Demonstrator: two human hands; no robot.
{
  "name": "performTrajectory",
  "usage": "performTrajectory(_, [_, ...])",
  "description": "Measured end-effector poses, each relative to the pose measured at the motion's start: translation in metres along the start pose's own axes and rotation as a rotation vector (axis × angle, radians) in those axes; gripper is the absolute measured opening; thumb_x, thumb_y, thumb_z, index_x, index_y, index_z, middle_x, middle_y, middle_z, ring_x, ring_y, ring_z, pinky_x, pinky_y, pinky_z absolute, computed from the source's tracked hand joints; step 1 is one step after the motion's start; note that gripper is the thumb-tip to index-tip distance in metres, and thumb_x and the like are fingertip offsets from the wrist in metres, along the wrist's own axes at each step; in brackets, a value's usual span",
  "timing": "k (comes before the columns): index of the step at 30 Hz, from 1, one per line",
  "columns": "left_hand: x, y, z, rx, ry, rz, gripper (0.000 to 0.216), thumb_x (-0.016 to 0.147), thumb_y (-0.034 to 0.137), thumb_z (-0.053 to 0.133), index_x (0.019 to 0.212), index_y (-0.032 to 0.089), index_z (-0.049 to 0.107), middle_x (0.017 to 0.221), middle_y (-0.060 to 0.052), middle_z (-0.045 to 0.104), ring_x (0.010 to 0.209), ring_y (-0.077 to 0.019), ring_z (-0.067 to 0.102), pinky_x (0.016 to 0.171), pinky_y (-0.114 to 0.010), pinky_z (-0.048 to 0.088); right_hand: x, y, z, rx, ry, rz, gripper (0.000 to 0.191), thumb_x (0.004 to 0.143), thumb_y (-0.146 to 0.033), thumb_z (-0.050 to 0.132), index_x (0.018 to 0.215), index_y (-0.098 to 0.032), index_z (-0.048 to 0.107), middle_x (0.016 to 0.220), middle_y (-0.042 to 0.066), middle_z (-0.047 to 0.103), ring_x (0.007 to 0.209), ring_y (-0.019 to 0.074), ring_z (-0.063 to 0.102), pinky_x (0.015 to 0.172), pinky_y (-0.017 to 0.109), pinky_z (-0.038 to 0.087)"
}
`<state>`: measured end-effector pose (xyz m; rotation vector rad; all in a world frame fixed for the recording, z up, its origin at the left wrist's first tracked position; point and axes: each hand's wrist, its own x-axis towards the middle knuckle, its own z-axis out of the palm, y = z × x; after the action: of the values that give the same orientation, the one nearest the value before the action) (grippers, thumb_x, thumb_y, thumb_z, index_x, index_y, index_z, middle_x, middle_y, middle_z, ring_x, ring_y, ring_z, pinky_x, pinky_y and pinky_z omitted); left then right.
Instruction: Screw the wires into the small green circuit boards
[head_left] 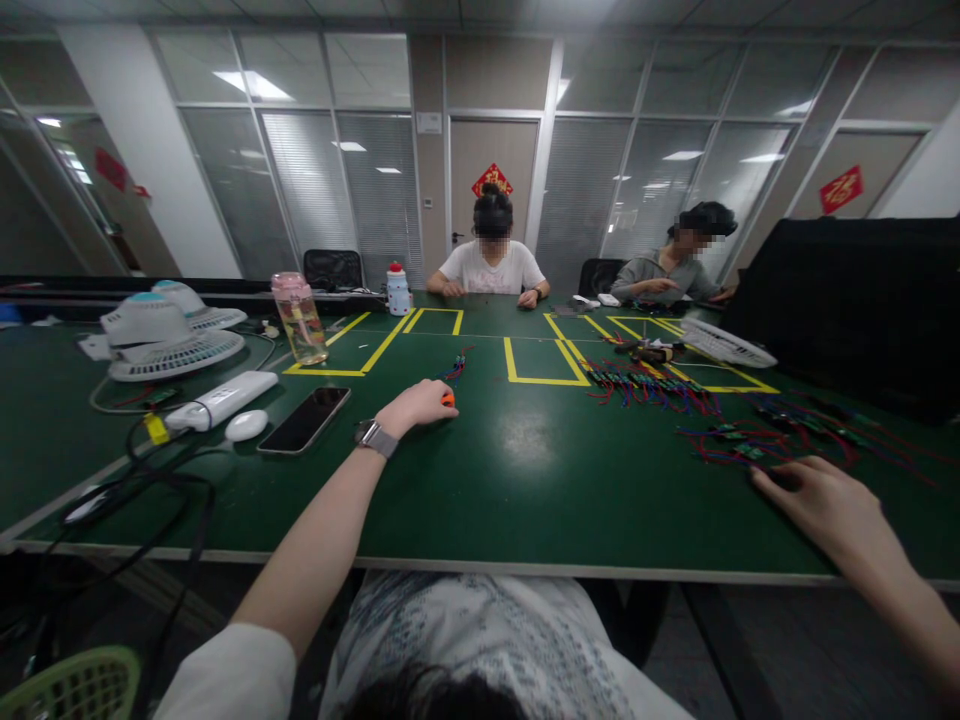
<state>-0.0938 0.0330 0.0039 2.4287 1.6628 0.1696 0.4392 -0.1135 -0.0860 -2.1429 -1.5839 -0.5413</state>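
Left hand (pixel 422 405): you are holding a small orange object (pixel 448 400) in its curled fingers, over the middle of the green table (pixel 465 510). Right hand (pixel 836 505): you are holding it with fingers partly bent, beside the near edge of the wired boards (pixel 731 435) at right; cannot tell whether it is gripping anything. Single wired board (pixel 456 367): lying just beyond your left hand. Phone (pixel 306 420): lying to the left of that hand.

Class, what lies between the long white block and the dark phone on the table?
In the head view, a small white rounded object lies between the long white block and the dark phone.
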Motion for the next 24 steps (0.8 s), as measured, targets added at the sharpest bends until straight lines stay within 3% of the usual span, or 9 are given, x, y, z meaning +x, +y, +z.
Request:
performTrajectory(17, [0.002, -0.002, 0.001, -0.007, -0.005, 0.009, 0.03, 0.079, 0.042, 0.06, 0.096, 0.019, 0.069, 0.102, -0.008, 0.07, 0.083, -0.0192, 0.064, 0.07, -0.024, 0.044, 0.003, -0.015, -0.009, -0.092, -0.018, 0.031, 0.057, 0.077, -0.063, 0.036, 0.063, -0.018, 0.068, 0.079, 0.013, 0.064, 0.066, 0.0273, 0.063, 0.056, 0.036, 0.048])
performTrajectory(24, [0.002, -0.001, 0.001, -0.002, -0.002, 0.001, 0.029, 0.078, 0.04, 0.062, 0.096, 0.019, 0.069, 0.099, -0.008, 0.071, 0.083, -0.0193, 0.064, 0.071, -0.024, 0.044, 0.004, -0.009, -0.005, -0.098, 0.009, 0.054, 0.056, 0.076, -0.064, 0.039, 0.065, -0.017, 0.069, 0.08, 0.013, 0.065, 0.067, 0.0293, 0.064, 0.057, 0.038, 0.049])
